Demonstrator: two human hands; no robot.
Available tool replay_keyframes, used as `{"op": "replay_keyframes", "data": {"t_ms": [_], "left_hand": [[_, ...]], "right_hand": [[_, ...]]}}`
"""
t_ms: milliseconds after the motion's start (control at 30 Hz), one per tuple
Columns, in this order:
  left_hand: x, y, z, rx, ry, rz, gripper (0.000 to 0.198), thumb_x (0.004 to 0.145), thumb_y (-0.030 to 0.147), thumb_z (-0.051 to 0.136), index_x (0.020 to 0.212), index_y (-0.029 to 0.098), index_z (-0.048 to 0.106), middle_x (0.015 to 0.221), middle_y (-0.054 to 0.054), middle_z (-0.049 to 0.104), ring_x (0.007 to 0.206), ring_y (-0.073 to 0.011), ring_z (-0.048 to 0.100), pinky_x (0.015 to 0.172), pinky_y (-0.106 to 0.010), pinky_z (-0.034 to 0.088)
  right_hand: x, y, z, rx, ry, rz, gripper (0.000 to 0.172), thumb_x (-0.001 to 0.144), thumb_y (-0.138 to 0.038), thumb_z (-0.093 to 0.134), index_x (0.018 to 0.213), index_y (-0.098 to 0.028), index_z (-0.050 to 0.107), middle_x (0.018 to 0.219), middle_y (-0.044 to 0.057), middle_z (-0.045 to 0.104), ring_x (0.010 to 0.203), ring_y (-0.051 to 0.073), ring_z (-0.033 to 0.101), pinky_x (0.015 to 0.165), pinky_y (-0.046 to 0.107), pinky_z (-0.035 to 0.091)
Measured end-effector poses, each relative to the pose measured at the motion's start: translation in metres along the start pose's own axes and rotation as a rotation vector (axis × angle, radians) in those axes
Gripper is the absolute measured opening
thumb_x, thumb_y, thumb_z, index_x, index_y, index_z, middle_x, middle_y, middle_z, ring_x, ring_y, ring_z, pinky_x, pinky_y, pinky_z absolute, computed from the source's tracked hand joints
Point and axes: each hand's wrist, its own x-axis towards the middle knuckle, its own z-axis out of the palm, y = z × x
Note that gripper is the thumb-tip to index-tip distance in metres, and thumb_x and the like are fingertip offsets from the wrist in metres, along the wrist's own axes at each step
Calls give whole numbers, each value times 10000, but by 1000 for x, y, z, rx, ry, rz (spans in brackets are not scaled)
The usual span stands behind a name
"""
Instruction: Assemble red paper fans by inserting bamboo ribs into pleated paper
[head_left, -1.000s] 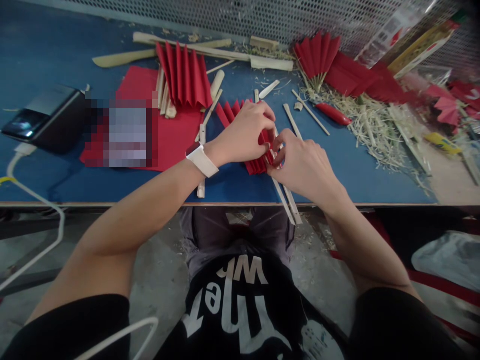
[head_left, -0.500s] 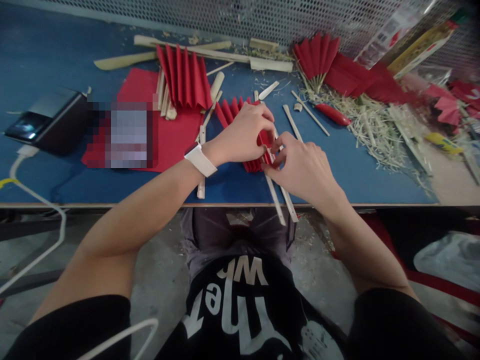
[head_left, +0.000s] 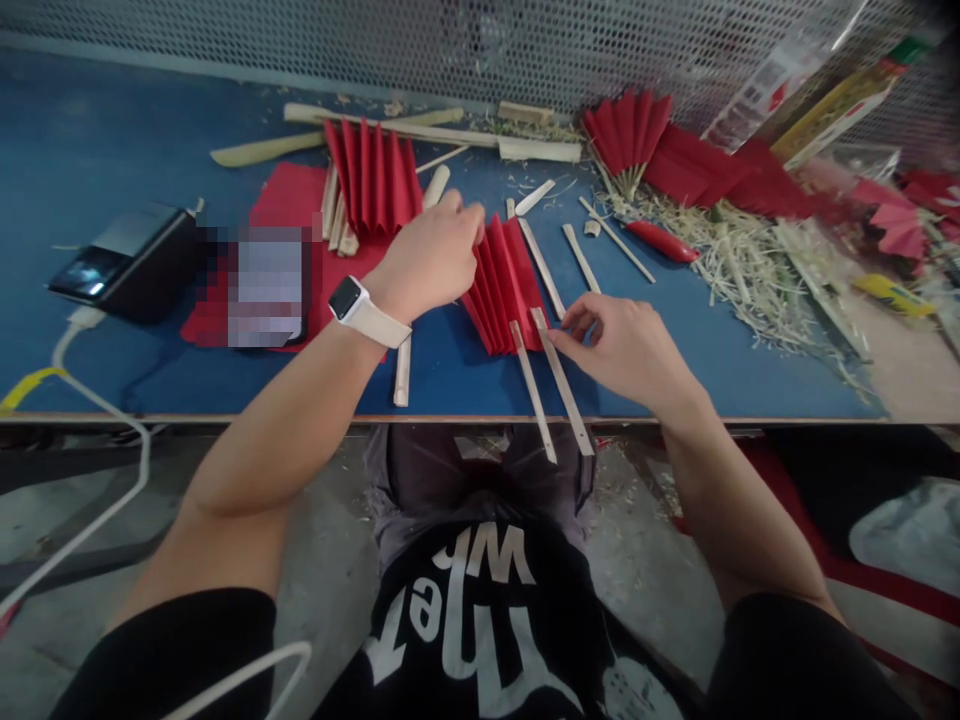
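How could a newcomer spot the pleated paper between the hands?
On the blue table, find the left hand and right hand. Red pleated paper lies between them; unlike the other folded pieces, two pale strips at its near end overhang the table.

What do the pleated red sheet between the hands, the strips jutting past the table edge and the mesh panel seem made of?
Pleated red sheet: matte, probably paper or thin card, from its crisp folds. Strips: bare-looking bamboo or wood, given their pale, creamy colour. Mesh panel: likely dull grey metal, from its regular holes.
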Motion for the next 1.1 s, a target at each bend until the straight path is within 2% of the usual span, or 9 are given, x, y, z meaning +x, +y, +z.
{"op": "replay_keyframes", "data": {"t_ms": [67, 167, 300, 400, 600, 700, 833, 967, 1100], "left_hand": [[-2, -8, 6, 27, 4, -39, 440, 1216, 452, 663, 1591, 232, 725, 1567, -223, 787, 1365, -474, 841, 1270, -704, 725], [-3, -6, 11, 68, -5, -95, 587, 1213, 496, 741, 1691, 170, 637, 1546, -265, 786, 1298, -470, 871, 1213, -661, 746], [-1, 8, 13, 50, 6, -32, 418, 1179, 364, 768, 1558, 193, 728, 1484, -228, 809, 1402, -468, 834, 1299, -675, 716], [0, 15, 12, -10, -16, 22, 330, 1197, 352, 746, 1499, 219, 757, 1464, -191, 811, 1414, -435, 832, 1376, -676, 679], [0, 19, 6, -38, -50, 55, 337, 1170, 265, 719, 1504, 247, 754, 1541, -166, 789, 1479, -404, 813, 1444, -651, 641], [0, 23, 6, -49, -42, 78, 355, 1136, 237, 756, 1491, 247, 756, 1573, -173, 769, 1549, -419, 787, 1477, -659, 609], [-3, 31, 9, -39, -57, 81, 481, 1032, 180, 831, 1504, 228, 752, 1630, -197, 738, 1659, -474, 720, 1533, -713, 539], [-5, 33, 8, -21, -71, 80, 500, 1009, 155, 812, 1499, 246, 766, 1672, -192, 729, 1655, -478, 718, 1520, -729, 558], [-5, 29, 9, -4, -36, 81, 493, 1008, 148, 784, 1489, 260, 780, 1637, -172, 747, 1679, -466, 700, 1558, -716, 536]], "right_hand": [[5, 0, 3, 7, -22, -3, 266, 1104, -467, 853, 1007, -293, 676, 960, 73, 896, 881, 318, 828, 832, 443, 513], [8, -2, 6, -8, -36, -10, 228, 1037, -340, 839, 993, -300, 619, 944, 64, 879, 903, 322, 830, 814, 421, 492], [6, -3, 6, -20, -25, -8, 257, 995, -323, 842, 982, -307, 586, 945, 63, 878, 893, 327, 820, 805, 421, 478], [2, 0, 7, 0, -14, -2, 266, 990, -336, 850, 979, -309, 586, 902, 46, 864, 871, 325, 819, 805, 425, 488], [5, 9, 6, -10, 38, 3, 246, 950, -293, 839, 913, -310, 596, 900, 54, 874, 878, 341, 828, 808, 451, 506], [8, 12, 4, -54, 66, 17, 259, 967, -291, 838, 891, -313, 592, 909, 59, 876, 876, 350, 813, 789, 453, 480], [10, 11, 3, -61, 44, 44, 277, 986, -260, 842, 875, -312, 593, 922, 63, 873, 895, 355, 806, 789, 455, 465], [11, 11, 1, -61, 23, 60, 250, 997, -266, 838, 878, -308, 622, 940, 66, 881, 898, 352, 794, 783, 447, 457], [13, 14, 0, -60, 10, 50, 218, 1013, -251, 828, 903, -301, 645, 983, 75, 897, 907, 340, 794, 789, 435, 449]]}}
